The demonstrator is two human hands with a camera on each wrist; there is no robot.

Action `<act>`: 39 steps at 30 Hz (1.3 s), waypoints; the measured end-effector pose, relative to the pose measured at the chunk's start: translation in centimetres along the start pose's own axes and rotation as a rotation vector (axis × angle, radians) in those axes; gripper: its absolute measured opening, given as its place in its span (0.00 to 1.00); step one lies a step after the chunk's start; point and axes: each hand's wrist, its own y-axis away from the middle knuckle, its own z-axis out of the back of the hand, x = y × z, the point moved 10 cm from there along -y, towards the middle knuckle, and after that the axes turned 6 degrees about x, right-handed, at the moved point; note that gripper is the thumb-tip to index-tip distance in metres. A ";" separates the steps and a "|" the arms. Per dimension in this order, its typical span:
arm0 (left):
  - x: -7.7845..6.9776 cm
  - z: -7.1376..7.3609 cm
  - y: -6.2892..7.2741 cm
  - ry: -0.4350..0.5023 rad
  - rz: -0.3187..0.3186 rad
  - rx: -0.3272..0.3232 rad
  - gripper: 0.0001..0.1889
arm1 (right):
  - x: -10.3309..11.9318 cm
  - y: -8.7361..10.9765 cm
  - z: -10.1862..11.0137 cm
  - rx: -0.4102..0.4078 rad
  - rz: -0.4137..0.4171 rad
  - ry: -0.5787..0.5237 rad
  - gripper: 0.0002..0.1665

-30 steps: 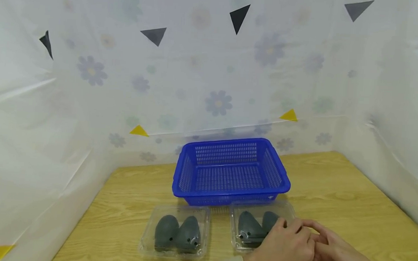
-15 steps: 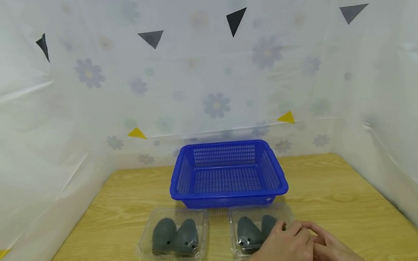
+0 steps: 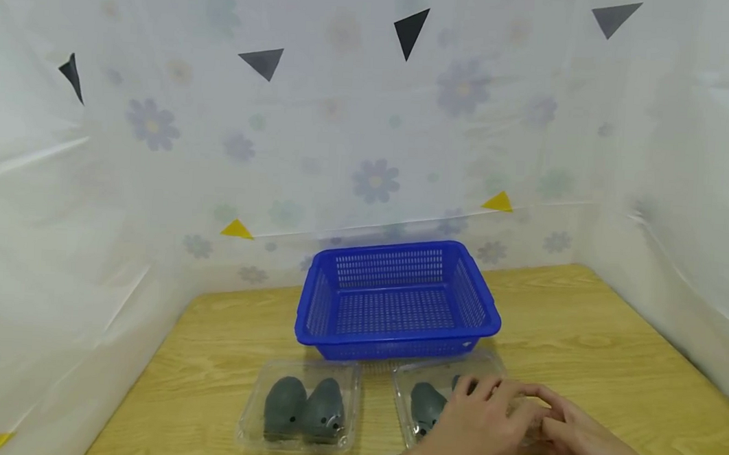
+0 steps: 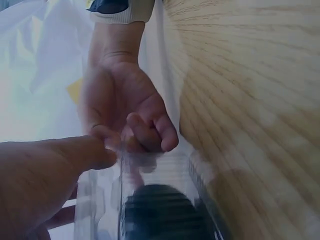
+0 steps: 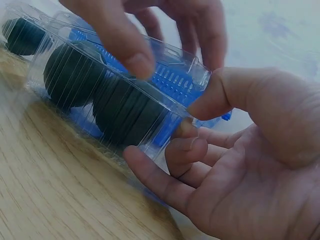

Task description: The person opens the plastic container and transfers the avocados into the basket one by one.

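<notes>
A clear plastic clamshell box [image 3: 456, 364] with dark grey-green, egg-shaped things inside lies at the front right of the table. In the right wrist view my right hand [image 5: 245, 165] pinches the box's end corner between thumb and fingers. My left hand [image 3: 474, 426] spreads over the lid, its thumb [image 5: 140, 65] above the near edge and its fingers beyond the far edge. From the left wrist, the dark rounded thing [image 4: 162, 212] shows through the ribbed wall. The left hand hides much of the box in the head view.
A second clear box [image 3: 347, 375] with two similar dark things stands to the left. Behind both boxes is a blue plastic basket [image 3: 395, 341]. White flower-patterned sheeting [image 3: 320, 136] surrounds the wooden table [image 3: 612, 350] at the back and sides.
My left hand has shifted left over the box and its fingers have lifted and spread. The box has moved slightly left and turned a little. The right hand stays at its corner.
</notes>
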 end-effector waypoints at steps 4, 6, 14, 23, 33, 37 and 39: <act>1.6 -1.8 1.2 0.132 0.080 0.256 0.19 | 0.0 0.0 0.1 -0.031 -0.012 0.007 0.26; 2.4 -2.4 1.8 0.158 0.137 0.345 0.23 | 0.0 0.1 0.3 -0.046 -0.016 0.012 0.25; 3.9 -4.1 3.7 0.252 0.294 0.582 0.39 | -0.2 0.6 1.1 -0.082 -0.040 0.016 0.23; 3.5 -4.5 3.8 0.169 0.287 0.636 0.43 | -0.3 0.5 1.3 -0.111 -0.041 0.061 0.23; 4.9 0.1 3.2 0.188 0.277 0.372 0.40 | 0.3 0.5 0.4 -0.070 -0.026 0.042 0.24; 5.3 1.3 3.4 0.140 0.246 0.277 0.41 | 0.3 0.3 0.3 -0.074 -0.025 0.055 0.23; 5.4 1.9 3.6 0.116 0.235 0.223 0.40 | 0.2 0.3 0.2 -0.067 -0.020 0.059 0.23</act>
